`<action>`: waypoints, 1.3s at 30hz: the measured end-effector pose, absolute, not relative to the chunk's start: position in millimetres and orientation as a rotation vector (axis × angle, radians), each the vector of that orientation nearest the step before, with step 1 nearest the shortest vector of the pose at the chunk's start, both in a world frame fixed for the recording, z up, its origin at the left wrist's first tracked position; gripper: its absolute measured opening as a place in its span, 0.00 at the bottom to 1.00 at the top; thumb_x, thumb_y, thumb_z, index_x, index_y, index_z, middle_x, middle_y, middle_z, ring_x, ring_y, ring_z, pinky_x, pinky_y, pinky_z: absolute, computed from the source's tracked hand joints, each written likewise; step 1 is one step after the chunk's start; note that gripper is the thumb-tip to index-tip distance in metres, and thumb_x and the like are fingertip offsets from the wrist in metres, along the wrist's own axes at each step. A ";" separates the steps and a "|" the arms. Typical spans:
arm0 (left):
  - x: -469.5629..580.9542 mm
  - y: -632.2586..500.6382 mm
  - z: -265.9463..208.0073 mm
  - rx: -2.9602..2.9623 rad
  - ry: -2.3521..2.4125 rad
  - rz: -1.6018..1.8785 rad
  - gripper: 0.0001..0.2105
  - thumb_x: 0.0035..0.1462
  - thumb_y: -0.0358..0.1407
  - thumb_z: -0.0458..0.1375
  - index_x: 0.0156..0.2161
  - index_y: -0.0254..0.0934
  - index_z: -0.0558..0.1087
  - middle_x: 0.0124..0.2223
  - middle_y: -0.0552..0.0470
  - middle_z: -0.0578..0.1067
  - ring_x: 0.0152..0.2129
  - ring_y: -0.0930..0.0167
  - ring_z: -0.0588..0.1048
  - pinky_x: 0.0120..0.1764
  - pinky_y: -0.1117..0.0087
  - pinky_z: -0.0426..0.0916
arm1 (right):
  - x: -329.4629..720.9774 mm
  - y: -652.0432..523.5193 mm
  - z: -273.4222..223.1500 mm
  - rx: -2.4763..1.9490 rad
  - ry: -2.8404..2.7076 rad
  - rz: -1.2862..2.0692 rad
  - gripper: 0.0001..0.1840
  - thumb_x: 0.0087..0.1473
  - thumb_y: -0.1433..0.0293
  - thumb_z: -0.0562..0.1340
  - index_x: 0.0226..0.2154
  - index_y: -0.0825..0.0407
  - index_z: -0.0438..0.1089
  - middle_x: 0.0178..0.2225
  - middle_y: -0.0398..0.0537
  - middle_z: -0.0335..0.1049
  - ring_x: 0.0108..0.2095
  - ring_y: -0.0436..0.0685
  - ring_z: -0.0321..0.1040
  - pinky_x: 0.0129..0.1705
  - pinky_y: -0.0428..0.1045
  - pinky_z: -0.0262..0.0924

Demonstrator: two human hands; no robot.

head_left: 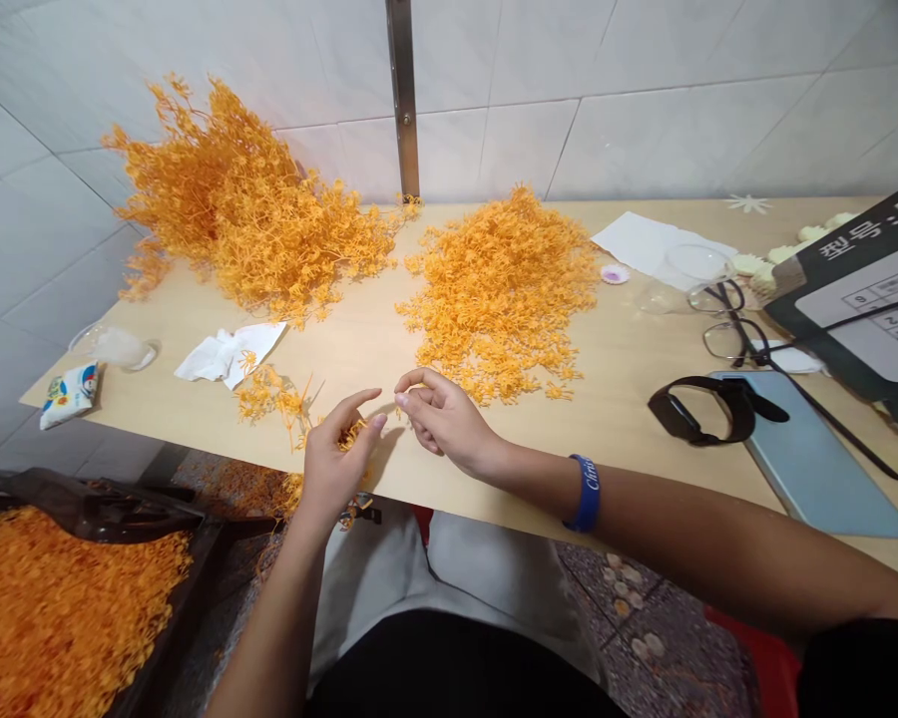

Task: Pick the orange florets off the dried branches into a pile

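Observation:
My left hand (336,449) is over the table's front edge, its thumb and forefinger apart and its other fingers curled round orange plastic flower sprigs (352,435). More orange bits stick out below that palm. Just to its right, my right hand (445,419) pinches with thumb and forefinger; a small orange piece shows at the fingertips, partly hidden. A heap of loose orange flower sprigs (505,289) lies beyond my hands. Left of my left hand is a small cluster of orange sprigs (269,397).
A taller orange bundle (246,209) leans at the back left. Tissue (228,354), a plastic cup (116,346) and a small packet (71,394) lie left. Right are glasses (729,339), a black watch (703,411), a blue phone (830,459) and a box (860,299). An orange-filled crate (67,608) stands below.

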State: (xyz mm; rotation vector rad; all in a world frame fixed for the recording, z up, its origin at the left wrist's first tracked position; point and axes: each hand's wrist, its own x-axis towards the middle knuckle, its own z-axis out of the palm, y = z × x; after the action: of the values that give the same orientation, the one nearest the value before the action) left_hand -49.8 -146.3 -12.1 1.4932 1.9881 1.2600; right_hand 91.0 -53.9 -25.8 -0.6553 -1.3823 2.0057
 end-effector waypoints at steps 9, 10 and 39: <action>-50.8 -143.7 -17.4 1.484 2.066 1.282 0.15 0.61 0.41 0.56 0.50 0.39 0.74 0.35 0.53 0.74 0.28 0.72 0.70 0.32 0.74 0.65 | 88.7 -50.1 -21.1 -0.731 -0.927 2.158 0.20 0.53 0.73 0.63 0.50 0.48 0.66 0.51 0.50 0.70 0.40 0.50 0.72 0.45 0.50 0.70; -50.8 -143.7 -17.4 1.485 2.071 1.278 0.15 0.62 0.41 0.56 0.51 0.39 0.74 0.35 0.53 0.74 0.28 0.72 0.70 0.32 0.74 0.65 | 88.9 -50.1 -20.6 -0.739 -0.925 2.169 0.20 0.54 0.73 0.62 0.50 0.49 0.66 0.49 0.50 0.71 0.39 0.50 0.73 0.45 0.49 0.70; -52.4 -147.5 -25.1 1.457 1.823 1.433 0.09 0.63 0.39 0.56 0.41 0.37 0.73 0.35 0.51 0.77 0.30 0.72 0.77 0.36 0.71 0.73 | 87.4 -51.8 -36.6 -0.657 -1.544 1.935 0.29 0.57 0.69 0.60 0.61 0.45 0.60 0.53 0.53 0.69 0.55 0.57 0.67 0.54 0.55 0.66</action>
State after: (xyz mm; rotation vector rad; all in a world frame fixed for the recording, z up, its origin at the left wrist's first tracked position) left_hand -52.4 -147.5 -25.1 1.4566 1.8227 1.4330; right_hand 87.4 -51.8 -36.6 -0.6570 -1.5437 1.9352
